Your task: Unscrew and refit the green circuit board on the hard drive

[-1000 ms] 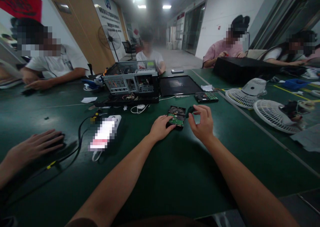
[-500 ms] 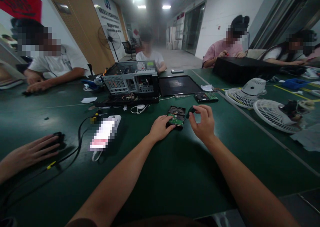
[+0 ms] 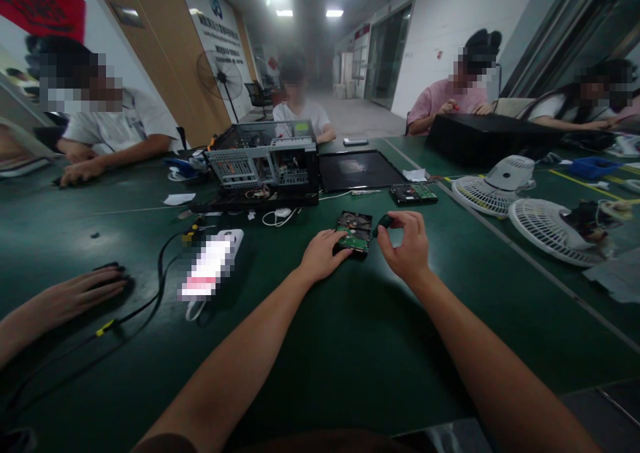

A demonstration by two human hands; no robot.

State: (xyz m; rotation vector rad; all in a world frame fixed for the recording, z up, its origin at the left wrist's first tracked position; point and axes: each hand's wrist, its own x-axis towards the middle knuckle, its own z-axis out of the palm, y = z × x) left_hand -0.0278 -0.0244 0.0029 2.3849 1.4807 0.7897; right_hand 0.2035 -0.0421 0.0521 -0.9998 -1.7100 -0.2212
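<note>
A hard drive lies on the green table in front of me, its green circuit board facing up. My left hand holds it from the left, fingers over the board and thumb at the near edge. Just to the right of the drive, my right hand pinches a small screwdriver by its dark handle. Its thin end points down toward the drive's right edge; whether it touches is too small to tell.
Beyond stand an open computer case and a black panel. A second hard drive lies right of them. White fan parts are at right. A phone, a cable and another person's hand are at left.
My two hands, the hard drive and the screwdriver stay nearly in place. At left, the other person's hand has shifted slightly on the dark object beneath it.
</note>
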